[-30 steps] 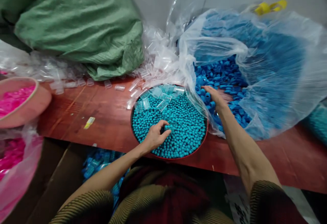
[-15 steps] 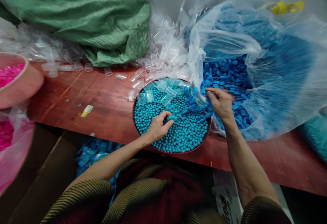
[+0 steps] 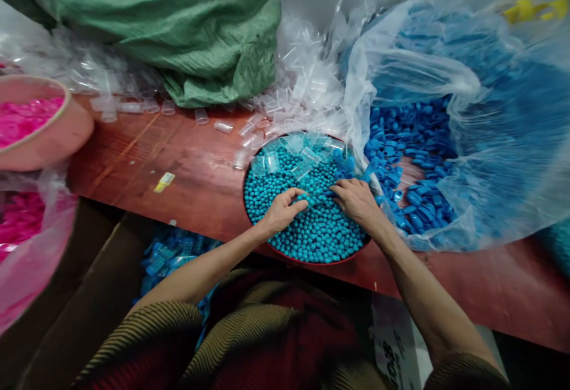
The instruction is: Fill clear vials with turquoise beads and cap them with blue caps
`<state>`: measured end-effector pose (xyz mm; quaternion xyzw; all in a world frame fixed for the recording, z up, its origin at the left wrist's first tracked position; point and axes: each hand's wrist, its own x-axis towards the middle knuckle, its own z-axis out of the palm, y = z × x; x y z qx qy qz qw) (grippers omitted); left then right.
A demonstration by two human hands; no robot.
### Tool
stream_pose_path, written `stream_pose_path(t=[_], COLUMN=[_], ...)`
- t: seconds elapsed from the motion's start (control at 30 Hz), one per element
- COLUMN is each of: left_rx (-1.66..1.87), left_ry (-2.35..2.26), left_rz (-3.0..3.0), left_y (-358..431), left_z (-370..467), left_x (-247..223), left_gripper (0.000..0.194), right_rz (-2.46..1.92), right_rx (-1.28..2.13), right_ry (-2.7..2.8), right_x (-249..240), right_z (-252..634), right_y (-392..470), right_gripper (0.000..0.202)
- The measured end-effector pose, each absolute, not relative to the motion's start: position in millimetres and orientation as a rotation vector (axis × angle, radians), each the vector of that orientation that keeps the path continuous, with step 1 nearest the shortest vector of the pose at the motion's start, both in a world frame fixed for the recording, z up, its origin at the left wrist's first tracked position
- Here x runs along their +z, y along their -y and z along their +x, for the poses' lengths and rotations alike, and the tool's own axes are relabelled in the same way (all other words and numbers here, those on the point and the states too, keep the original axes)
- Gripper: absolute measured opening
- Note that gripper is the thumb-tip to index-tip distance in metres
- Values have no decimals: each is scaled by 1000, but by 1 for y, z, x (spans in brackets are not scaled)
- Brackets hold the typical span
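A round red-rimmed tray [image 3: 307, 263] on the table is full of small turquoise beads [image 3: 320, 238]. Over the beads, my left hand [image 3: 281, 214] is closed in a pinch around a small clear plastic tube [image 3: 312, 199], with beads seen at its fingertips. My right hand [image 3: 360, 205] comes in from the right, thumb and fingers pinched on a small blue plastic cap [image 3: 331, 193] close to the tube. Its fingers partly hide the cap. Several empty clear tubes [image 3: 301, 170] lie on the beads at the back, with loose blue caps [image 3: 345, 164] beside them.
An open plastic bag [image 3: 467, 170] of blue caps [image 3: 427, 200] stands to the right. Behind, clear tubes [image 3: 307, 93] are heaped beside a green sack [image 3: 214, 40]. At left is a pink basin [image 3: 66, 135] of pink pieces. A yellow-white scrap [image 3: 164, 182] lies on the red table [image 3: 196, 200].
My right hand has moved left from the bag's edge to above the tray, bringing a blue cap near my left hand. The left hand keeps its pinch. The view has shifted slightly.
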<state>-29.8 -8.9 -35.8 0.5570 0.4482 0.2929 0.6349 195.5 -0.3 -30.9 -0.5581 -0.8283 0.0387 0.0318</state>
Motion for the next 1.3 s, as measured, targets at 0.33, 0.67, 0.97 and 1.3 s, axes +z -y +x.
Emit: stream_pose_path(t=[0.33,0.67,0.97,1.3], left_rx=[483,462,410,610], left_ry=[-999,-814,-585,-761], left_rz=[1165,947,831,1214], left_y=[16,16,16,23], left_z=[-30,-41,-50,-30], left_x=[-26,-31,-22,-32], left_gripper=[28,42,54,32], right_rz=[-1595,-1669,-1638,-1538], right_rx=[1041,287,-36,453], right_ry=[1438,2230,2656,1909], right_x=[-18,-13,-18,-18], right_z=[183,176,151,152], right_y=[39,63,60,57], right_gripper=[24,32,16,27])
